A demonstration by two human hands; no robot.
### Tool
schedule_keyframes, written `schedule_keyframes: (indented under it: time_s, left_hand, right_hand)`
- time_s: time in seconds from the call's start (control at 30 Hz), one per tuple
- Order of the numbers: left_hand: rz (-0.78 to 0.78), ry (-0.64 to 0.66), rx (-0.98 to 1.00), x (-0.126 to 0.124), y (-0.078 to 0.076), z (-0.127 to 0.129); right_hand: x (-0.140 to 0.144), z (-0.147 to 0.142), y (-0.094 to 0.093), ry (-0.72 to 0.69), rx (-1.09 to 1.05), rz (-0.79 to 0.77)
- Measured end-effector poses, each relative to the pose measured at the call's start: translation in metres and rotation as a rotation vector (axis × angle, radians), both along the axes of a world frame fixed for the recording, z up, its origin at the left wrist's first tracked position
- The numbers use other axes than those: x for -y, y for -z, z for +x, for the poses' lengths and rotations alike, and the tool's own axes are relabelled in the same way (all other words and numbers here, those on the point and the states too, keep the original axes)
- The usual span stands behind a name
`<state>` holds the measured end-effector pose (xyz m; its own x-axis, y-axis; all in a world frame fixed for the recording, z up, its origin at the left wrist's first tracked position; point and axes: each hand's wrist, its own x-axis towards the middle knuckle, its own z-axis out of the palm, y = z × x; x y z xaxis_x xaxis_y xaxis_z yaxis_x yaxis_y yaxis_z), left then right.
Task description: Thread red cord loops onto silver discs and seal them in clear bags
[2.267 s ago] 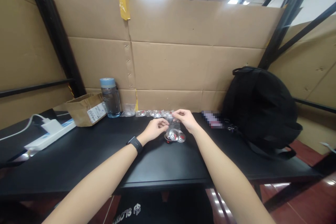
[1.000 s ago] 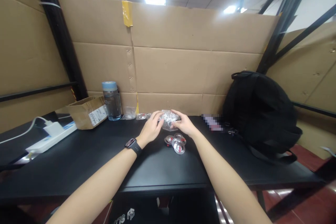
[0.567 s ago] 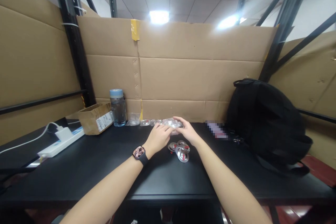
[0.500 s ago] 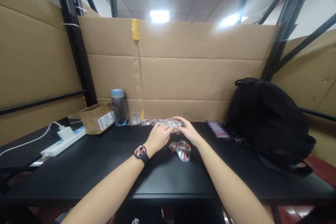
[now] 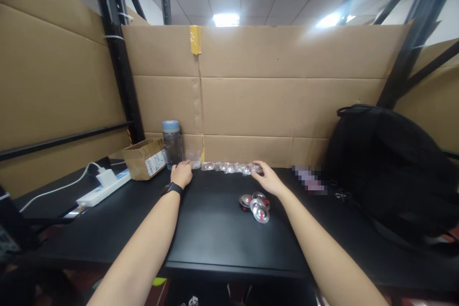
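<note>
My left hand (image 5: 182, 173), with a dark watch at the wrist, is at the back of the table beside the water bottle. Its bent fingers are closed at the edge of a clear plastic bag (image 5: 194, 158); the fingertips are partly hidden. A row of small clear bags (image 5: 229, 167) with shiny round pieces inside runs along the cardboard. At the row's right end, my right hand (image 5: 267, 179) has thumb and fingers apart, touching the last bagged piece (image 5: 247, 169). Several loose silver discs with red marks (image 5: 261, 213) lie in a cluster nearer me.
A blue-lidded bottle (image 5: 172, 146) and an open cardboard box (image 5: 145, 158) stand at the left, behind a white power strip (image 5: 103, 194). A black backpack (image 5: 387, 172) fills the right side. A cardboard wall (image 5: 251, 105) closes off the back.
My hands, together at a clear bag before, are now apart. The left has moved left to the plastic bags; the right has stayed by the row, where a bagged piece lies at the end.
</note>
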<state>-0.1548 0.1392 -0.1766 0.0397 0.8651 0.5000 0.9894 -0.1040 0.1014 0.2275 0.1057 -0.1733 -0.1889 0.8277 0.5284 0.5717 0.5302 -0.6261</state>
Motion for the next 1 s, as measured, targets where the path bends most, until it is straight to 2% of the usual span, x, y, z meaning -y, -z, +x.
schedule_keyframes:
  time_s: [0.07, 0.17, 0.27, 0.43, 0.63, 0.83, 1.0]
  left_hand:
    - [-0.059, -0.009, -0.007, -0.006, 0.01, 0.0]
    - [-0.096, -0.001, -0.013, -0.011, 0.016, 0.003]
    - [-0.09, 0.01, -0.013, -0.009, 0.013, 0.005]
    - [-0.011, 0.067, -0.001, 0.0, 0.003, 0.015]
    - [0.037, 0.22, 0.038, 0.005, -0.001, 0.04]
    - [0.01, 0.352, 0.123, 0.0, 0.013, 0.055]
    - [0.005, 0.401, 0.161, -0.004, 0.021, 0.058]
  right_hand:
    - [-0.005, 0.007, 0.006, 0.057, 0.184, 0.031]
    - [-0.011, 0.016, 0.015, 0.131, 0.382, -0.039]
    - [-0.017, 0.017, 0.021, 0.136, 0.441, -0.095]
    - [-0.023, 0.002, 0.021, 0.082, 0.579, -0.118]
    - [-0.021, 0.001, 0.017, 0.117, 0.604, -0.131]
    - [-0.029, 0.011, 0.021, 0.243, 0.586, -0.125]
    - [-0.041, 0.006, 0.024, 0.195, 0.624, -0.124]
